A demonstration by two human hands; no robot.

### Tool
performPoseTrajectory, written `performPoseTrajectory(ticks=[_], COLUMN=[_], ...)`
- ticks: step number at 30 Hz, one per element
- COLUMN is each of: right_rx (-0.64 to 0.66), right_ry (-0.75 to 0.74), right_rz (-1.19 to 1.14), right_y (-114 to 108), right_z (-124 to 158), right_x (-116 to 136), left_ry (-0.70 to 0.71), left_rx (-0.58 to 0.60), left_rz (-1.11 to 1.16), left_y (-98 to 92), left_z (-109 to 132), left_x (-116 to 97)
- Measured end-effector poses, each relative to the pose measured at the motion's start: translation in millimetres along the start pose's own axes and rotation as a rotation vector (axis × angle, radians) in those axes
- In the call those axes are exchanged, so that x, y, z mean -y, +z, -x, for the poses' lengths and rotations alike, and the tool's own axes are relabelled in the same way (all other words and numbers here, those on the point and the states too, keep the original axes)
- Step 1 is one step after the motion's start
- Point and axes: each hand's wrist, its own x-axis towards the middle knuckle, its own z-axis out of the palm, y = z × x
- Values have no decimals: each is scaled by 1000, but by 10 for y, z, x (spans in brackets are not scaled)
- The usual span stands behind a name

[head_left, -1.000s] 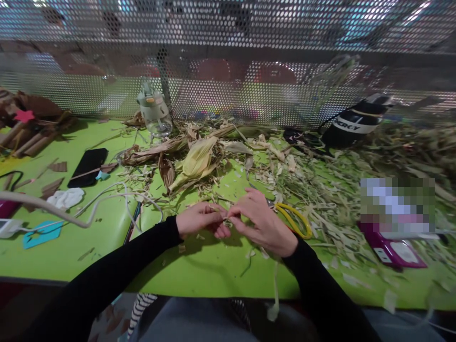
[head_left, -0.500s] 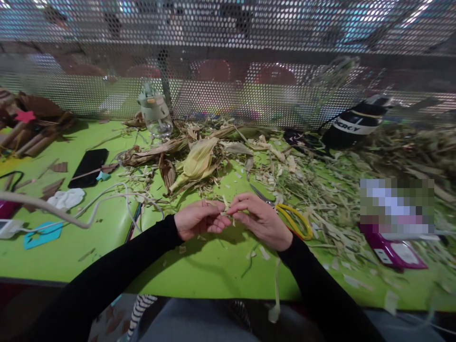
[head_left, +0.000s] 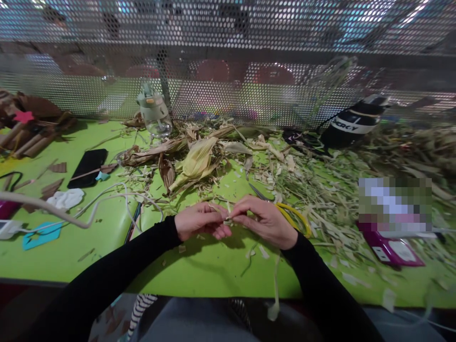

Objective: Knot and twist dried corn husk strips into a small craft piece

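Above the green table, my right hand [head_left: 265, 221] pinches a small pale strip of corn husk [head_left: 228, 211] between thumb and fingertips. My left hand [head_left: 199, 221] meets it from the other side, its thumb closed against the fingers on the same strip and its lower fingers curled beneath. Fine detail of the strip is too small to make out. Behind my right hand lie scissors [head_left: 297, 218] with yellow handles, partly covered by that hand. A yellowish bundle of corn husk [head_left: 197, 161] rests just beyond both hands.
Husk shreds [head_left: 313, 190] spread over the right side. A clear bottle [head_left: 155, 111] and a dark bottle [head_left: 352, 123] stand near the perforated metal screen [head_left: 228, 90]. On the left lie a phone [head_left: 87, 167], white cables [head_left: 89, 216] and a blue tag [head_left: 42, 235]. A purple device [head_left: 395, 249] sits right.
My right hand has shifted slightly right and down, and its fingers have drawn a little away from my left hand. My left fingers have opened out slightly. The surroundings look the same.
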Motion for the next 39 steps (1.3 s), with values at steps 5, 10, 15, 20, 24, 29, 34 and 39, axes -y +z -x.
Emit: performPoseTrajectory(ticks=[5, 10, 15, 20, 24, 29, 34, 39], right_rx=[49, 64, 70, 111, 210, 205, 83, 106], right_ry=[-13, -43, -31, -38, -51, -32, 95, 177], right_rz=[120, 202, 291, 330, 303, 259, 193, 104], right_y=[7, 12, 4, 6, -12, -2, -19, -33], right_z=[9, 30, 38, 44, 41, 23, 25, 25], right_x=[75, 95, 102, 91, 96, 88, 62, 43], left_ry=[-28, 8, 84, 104, 131, 162, 172, 180], left_rx=[23, 63, 82, 47, 62, 61, 81, 13], left_rz=[-75, -119, -217, -320, -387, -451, -439, -561], left_y=[8, 25, 6, -1, 1, -20, -37, -42], left_z=[13, 15, -7, -13, -18, -50, -69, -56], left_x=[-8, -3, 29, 62, 74, 120, 144, 120])
